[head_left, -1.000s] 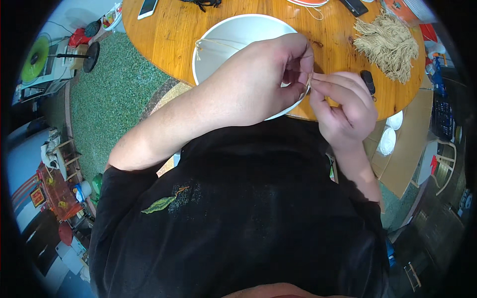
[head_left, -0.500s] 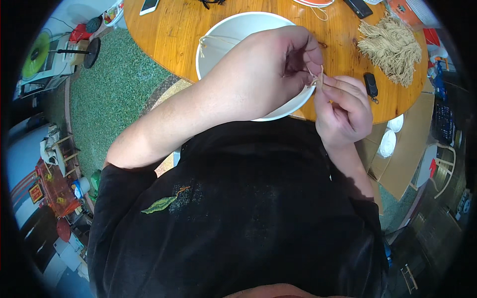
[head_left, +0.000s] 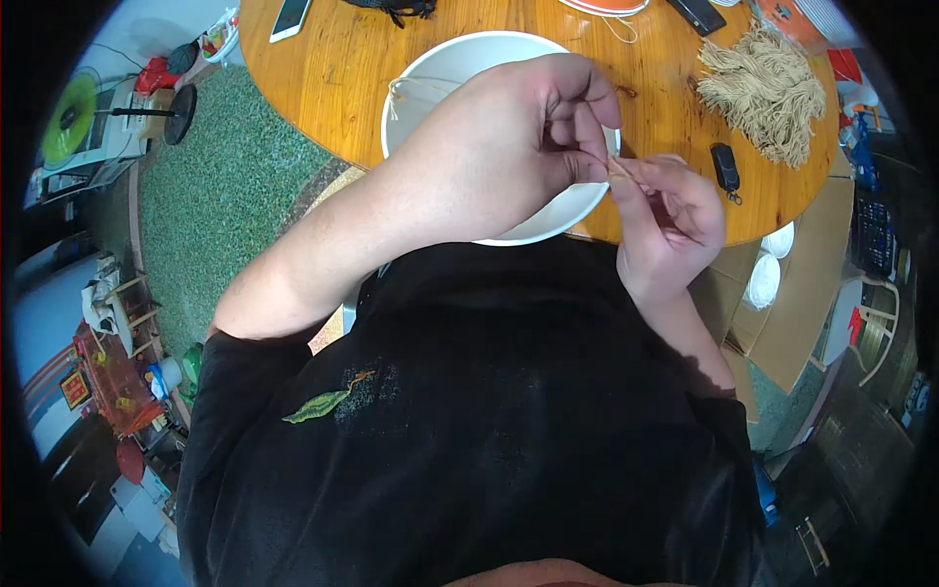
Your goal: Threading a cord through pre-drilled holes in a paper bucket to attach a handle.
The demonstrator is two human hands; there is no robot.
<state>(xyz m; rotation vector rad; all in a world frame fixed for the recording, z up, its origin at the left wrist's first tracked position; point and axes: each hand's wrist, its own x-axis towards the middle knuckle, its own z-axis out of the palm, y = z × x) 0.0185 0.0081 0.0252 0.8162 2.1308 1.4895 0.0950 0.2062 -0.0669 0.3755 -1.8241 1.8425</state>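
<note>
Both hands meet over the right side of a large white bowl [head_left: 489, 41] at the table's near edge. My left hand [head_left: 533, 142] reaches across the bowl with thumb and fingers pinched. Against it, my right hand [head_left: 675, 215] pinches too, its fingertips touching the left ones. Between the fingertips shows a short bit of beige cord [head_left: 614, 168]; the rest of it is hidden by the fingers. More thin beige strands [head_left: 393, 98] lie over the bowl's left rim and run inside, partly covered by my left hand.
On the round wooden table [head_left: 323, 88] lie a heap of beige cord [head_left: 768, 93], a black key fob [head_left: 726, 168], a phone [head_left: 290, 18] and a black object [head_left: 696, 15]. Below the right edge, white round items [head_left: 763, 282] rest by cardboard [head_left: 802, 313]. A fan [head_left: 73, 117] stands left.
Both hands have shifted slightly left and their fingertips have closed together. The bit of cord that stuck up between them now shows less. The whole view has shifted slightly.
</note>
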